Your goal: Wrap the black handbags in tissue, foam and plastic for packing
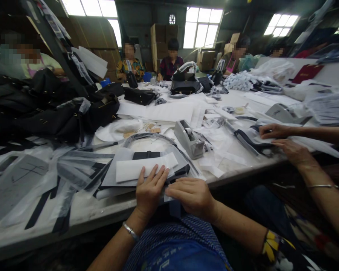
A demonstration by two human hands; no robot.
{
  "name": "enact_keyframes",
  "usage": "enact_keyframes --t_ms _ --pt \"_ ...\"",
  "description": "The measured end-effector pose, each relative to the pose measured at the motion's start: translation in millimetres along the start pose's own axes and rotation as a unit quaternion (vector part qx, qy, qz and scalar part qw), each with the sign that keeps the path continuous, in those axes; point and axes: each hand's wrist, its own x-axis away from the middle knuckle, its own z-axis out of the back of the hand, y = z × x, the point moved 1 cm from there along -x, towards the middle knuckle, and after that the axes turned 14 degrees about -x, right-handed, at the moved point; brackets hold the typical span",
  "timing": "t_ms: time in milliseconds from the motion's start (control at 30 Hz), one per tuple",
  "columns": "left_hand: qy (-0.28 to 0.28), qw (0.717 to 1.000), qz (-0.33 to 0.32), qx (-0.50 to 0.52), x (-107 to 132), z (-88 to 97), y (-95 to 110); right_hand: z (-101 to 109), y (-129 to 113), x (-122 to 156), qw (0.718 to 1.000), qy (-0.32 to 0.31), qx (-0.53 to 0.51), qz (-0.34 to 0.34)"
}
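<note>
My left hand (151, 186) lies flat, its fingers spread over a white foam strip (138, 169). This strip rests on a black bag (147, 154) partly covered by grey-white wrapping sheet (115, 162), at the table's front edge. The bag's handle (155, 136), wrapped in clear film, arches behind it. My right hand (192, 196) is at the bag's near right corner, fingers pressed together and curled over the edge. A thin translucent piece (174, 208) hangs below its fingertips; what the fingers pinch is hidden. Beyond the bag stands a grey tape dispenser (188, 139).
To the right, a co-worker's hands (292, 146) work on another dark bag (254, 141). Black bags (53, 109) are heaped at left, near a grey dispenser (19, 180) and dark strips (41, 210). White sheets (164, 111) lie mid-table. Several people sit across.
</note>
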Motion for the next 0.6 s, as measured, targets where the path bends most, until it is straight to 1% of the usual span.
enact_keyframes --t_ms 100,200,333,467,533,600 --pt "0.003 1.0 0.0 0.002 1.7 -0.1 0.7 2.2 18.9 -19.6 0.999 -0.011 0.005 -0.037" --pt "0.016 1.0 0.0 0.01 3.3 -1.5 0.9 -0.4 44.1 -31.2 0.993 -0.007 0.016 -0.116" --pt "0.029 0.999 -0.005 0.023 5.3 -3.1 -0.3 -8.3 72.7 -36.4 0.974 -0.019 0.013 -0.227" --pt "0.04 0.998 -0.009 0.052 7.2 -2.8 -1.7 -14.5 87.9 -36.0 0.952 -0.022 0.004 -0.305" --pt "0.046 0.997 -0.001 0.07 7.1 -1.7 -2.2 -15.6 92.4 -37.5 0.946 -0.031 0.008 -0.323" --pt "0.051 0.995 0.01 0.085 6.0 -0.1 -2.9 -15.7 96.4 -41.4 0.943 -0.06 0.006 -0.328"
